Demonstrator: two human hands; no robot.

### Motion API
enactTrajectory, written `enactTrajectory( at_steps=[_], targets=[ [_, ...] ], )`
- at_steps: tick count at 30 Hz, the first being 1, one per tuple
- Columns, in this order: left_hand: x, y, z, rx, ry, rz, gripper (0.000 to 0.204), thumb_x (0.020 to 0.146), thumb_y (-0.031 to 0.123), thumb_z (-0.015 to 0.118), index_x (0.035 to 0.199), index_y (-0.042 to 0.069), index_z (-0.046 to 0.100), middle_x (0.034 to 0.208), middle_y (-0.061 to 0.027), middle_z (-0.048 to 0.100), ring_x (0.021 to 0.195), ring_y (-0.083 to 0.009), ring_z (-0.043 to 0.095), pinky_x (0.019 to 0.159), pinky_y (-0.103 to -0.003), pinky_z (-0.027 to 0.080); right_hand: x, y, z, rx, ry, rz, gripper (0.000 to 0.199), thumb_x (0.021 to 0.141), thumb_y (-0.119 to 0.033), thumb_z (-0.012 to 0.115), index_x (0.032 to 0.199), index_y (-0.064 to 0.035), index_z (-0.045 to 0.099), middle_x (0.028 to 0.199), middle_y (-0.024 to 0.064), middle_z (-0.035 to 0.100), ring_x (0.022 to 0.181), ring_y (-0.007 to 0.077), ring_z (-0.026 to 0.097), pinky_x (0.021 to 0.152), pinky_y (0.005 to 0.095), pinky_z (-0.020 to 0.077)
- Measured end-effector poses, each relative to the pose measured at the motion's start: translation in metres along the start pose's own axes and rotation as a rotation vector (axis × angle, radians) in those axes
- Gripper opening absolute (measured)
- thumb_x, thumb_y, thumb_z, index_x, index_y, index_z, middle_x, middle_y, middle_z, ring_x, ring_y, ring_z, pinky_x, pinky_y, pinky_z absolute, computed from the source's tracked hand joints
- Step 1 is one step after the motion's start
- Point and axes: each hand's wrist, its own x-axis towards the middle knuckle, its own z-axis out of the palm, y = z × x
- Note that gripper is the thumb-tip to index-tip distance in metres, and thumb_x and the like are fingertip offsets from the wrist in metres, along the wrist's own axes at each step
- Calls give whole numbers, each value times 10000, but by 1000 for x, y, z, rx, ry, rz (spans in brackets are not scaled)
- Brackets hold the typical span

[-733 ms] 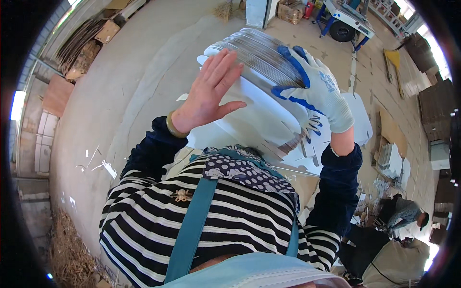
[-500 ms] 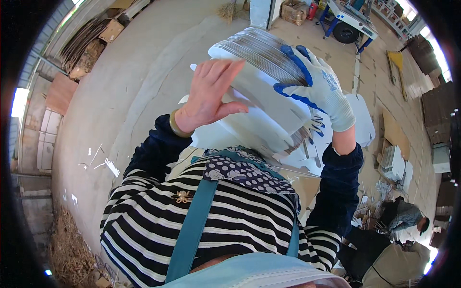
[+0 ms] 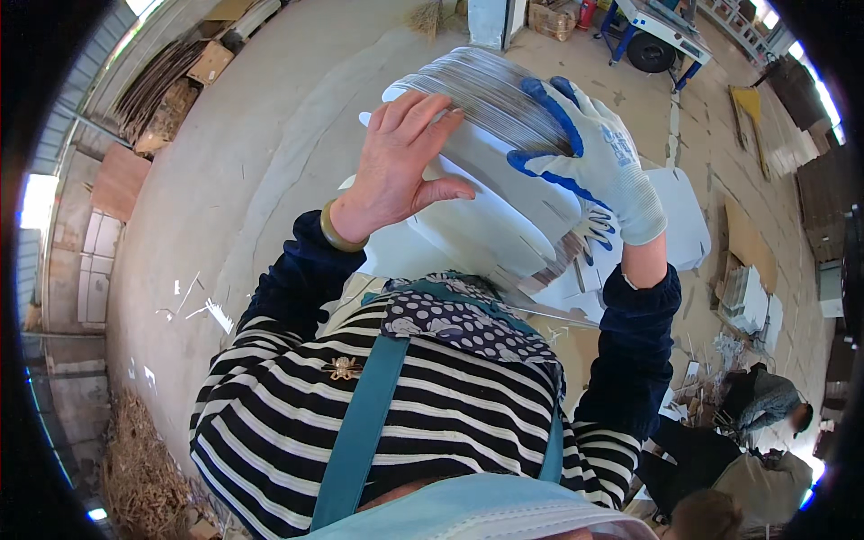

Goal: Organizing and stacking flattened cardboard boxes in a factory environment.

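Note:
A thick stack of white cardboard sheets [image 3: 490, 99] with rounded ends stands in front of me, its many thin edges facing up. My right hand [image 3: 603, 153], in a white and blue coated glove, wraps the stack's right end with thumb and fingers apart. My bare left hand [image 3: 396, 162], with a bangle at the wrist, rests its bent fingers against the stack's left end; the thumb points away from them. More white sheets [image 3: 477, 225] lie beneath, nearer my body. A second glove [image 3: 594, 229] lies below my right wrist.
White scraps [image 3: 216, 315] litter the floor on the left. Folded cardboard [image 3: 162, 90] leans at the far left wall. A wheeled blue-framed machine [image 3: 652, 40] stands far right. At lower right, a person [image 3: 760, 400] bends near stacked white pieces [image 3: 745, 301].
My left hand has shifted slightly, its fingers bending in against the stack. The stack and gloved hand have moved a little to the left. Another head has appeared at the lower right.

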Motion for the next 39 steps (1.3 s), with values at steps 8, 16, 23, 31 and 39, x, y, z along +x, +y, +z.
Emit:
enactTrajectory(
  at_steps=[8, 16, 23, 31, 39],
  targets=[
    [0, -1, 1, -18, 31, 9, 855, 766, 658, 698, 1317, 11, 595, 1408, -158, 517, 1296, -380, 467, 1062, -503, 377, 1, -7, -4, 0, -9, 33, 970, 693, -568, 814, 1482, -107, 491, 1499, 203, 495, 1300, 420, 530, 1100, 454, 415],
    [-1, -8, 7, -143, 232, 63, 733, 762, 562, 765, 1232, 22, 605, 1272, -160, 576, 1172, -382, 541, 991, -497, 413, 2, -1, 0, 21, -8, 39, 1051, 664, -751, 763, 1485, -147, 510, 1517, 229, 465, 1324, 431, 513, 1128, 487, 401],
    [-29, -23, -2, -337, 172, 87, 454, 872, 365, 743, 1135, 4, 657, 1225, -169, 589, 1036, -381, 595, 880, -465, 474, 1, -4, -6, 16, 0, 31, 935, 714, -544, 794, 1484, -104, 496, 1509, 204, 486, 1309, 425, 512, 1125, 468, 378],
    [19, 4, -24, -69, -124, -67, 480, 1023, 325, 514, 1269, -65, 645, 1324, -188, 515, 1166, -396, 502, 1000, -473, 420, 0, -4, -7, 4, -17, 45, 977, 695, -628, 785, 1489, -136, 497, 1518, 210, 473, 1330, 425, 499, 1140, 475, 373],
    [11, -2, -21, -20, -46, 2, 509, 978, 429, 585, 1180, -26, 689, 1235, -141, 553, 1179, -366, 498, 971, -474, 425, 2, -2, -2, -20, 6, 57, 987, 711, -725, 746, 1488, -166, 508, 1513, 201, 483, 1326, 413, 516, 1152, 476, 382]
  ],
)
